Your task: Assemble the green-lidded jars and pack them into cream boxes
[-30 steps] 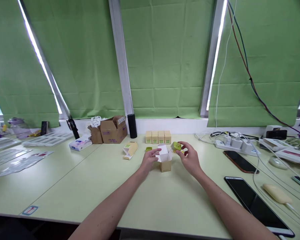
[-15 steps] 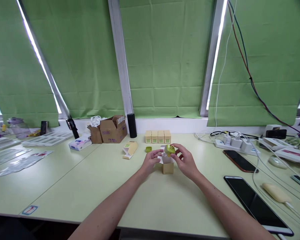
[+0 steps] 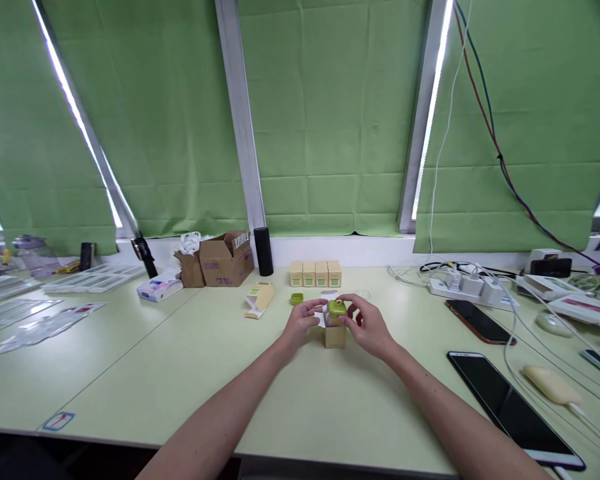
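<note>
A small tan carton (image 3: 335,336) with white open flaps stands on the pale green table (image 3: 190,373). My right hand (image 3: 367,327) grips a small green jar (image 3: 336,310) that sits partly down in the carton's mouth. My left hand (image 3: 300,323) steadies the carton's left side and flap. A green lid (image 3: 297,299) lies on the table just left of my left hand. Behind it stands a row of several closed tan cartons (image 3: 315,273).
An unfolded carton (image 3: 260,298) lies to the left. Brown cardboard boxes (image 3: 223,259) and a black cylinder (image 3: 263,251) stand near the window sill. On the right are a power strip (image 3: 467,288) with cables, two phones (image 3: 480,321) and a tablet (image 3: 513,407). Trays (image 3: 95,277) sit at far left.
My right hand carried the green jar leftward from beside the carton to above its mouth, then lowered it partly in. My left hand stayed on the carton.
</note>
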